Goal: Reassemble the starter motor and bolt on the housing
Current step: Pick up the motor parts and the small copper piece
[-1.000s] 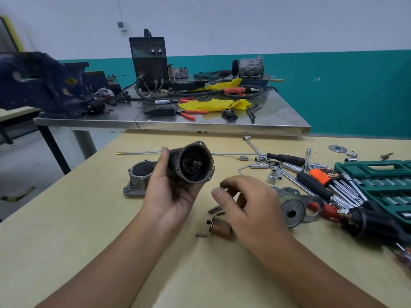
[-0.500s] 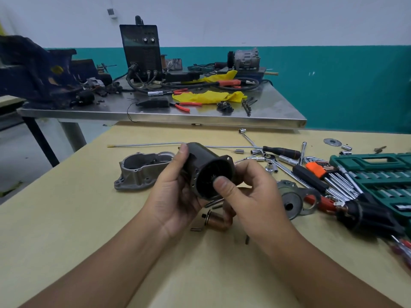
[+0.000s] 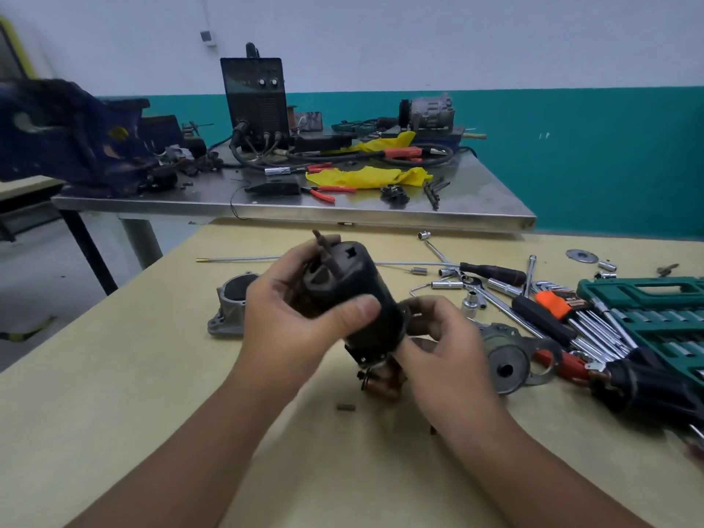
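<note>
Above the desk (image 3: 114, 413), left hand (image 3: 293, 310) grips a dark, cylindrical motor (image 3: 354, 299); right hand (image 3: 438, 337) pinches its lower end.

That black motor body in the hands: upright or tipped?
Tipped. The black motor body leans, its open end up and left, lower end down toward the right hand; the left hand grips it.

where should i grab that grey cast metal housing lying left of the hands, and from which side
Take the grey cast metal housing by its round collar wall, coming down from above. It lies on its flat flange on the beige table with the opening tilted up, so fingers can likely hook inside the bore, thumb outside. Its near left side is free; the left hand, gripping the black cylindrical motor body, covers its right edge.
</note>
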{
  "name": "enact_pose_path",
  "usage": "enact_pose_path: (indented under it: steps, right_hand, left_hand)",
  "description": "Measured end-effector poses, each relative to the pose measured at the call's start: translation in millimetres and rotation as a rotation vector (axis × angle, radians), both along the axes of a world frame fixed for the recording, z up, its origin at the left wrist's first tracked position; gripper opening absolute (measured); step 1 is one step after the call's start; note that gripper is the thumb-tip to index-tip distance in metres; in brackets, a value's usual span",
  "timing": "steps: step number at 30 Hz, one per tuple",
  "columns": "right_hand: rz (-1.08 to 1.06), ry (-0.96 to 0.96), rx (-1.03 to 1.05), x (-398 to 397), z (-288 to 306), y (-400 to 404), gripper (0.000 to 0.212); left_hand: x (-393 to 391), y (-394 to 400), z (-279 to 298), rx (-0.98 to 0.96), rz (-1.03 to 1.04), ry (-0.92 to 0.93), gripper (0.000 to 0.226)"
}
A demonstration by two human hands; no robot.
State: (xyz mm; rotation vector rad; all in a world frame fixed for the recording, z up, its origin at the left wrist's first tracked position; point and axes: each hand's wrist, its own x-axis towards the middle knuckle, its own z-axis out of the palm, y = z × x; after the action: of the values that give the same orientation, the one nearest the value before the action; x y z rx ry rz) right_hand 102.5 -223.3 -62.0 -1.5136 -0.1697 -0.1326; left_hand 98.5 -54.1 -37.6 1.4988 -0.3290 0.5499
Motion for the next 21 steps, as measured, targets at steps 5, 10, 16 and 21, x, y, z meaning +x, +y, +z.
enact_pose_path:
  steps: [5, 10, 16, 21]
  right_hand:
    - [0.147, -0.032, 0.084, -2, -4, -2, 0.024]
    - [0.281, 0.049, 0.299, 0, -1, 3, 0.037]
    - [0.424, 0.127, 0.465, 1, 2, -2, 0.039]
    - [0.448, 0.206, 0.532, 2, 4, -4, 0.038]
  left_hand:
    - [-9, -15, 3, 0.259, 0.210, -0.320, 0.080]
    - [-11, -14, 4, 0.455, 0.303, -0.562, 0.079]
    - [-4, -11, 3, 0.543, 0.195, -0.805, 0.069]
    - [-3, -13, 2, 0.599, 0.247, -0.795, 0.057]
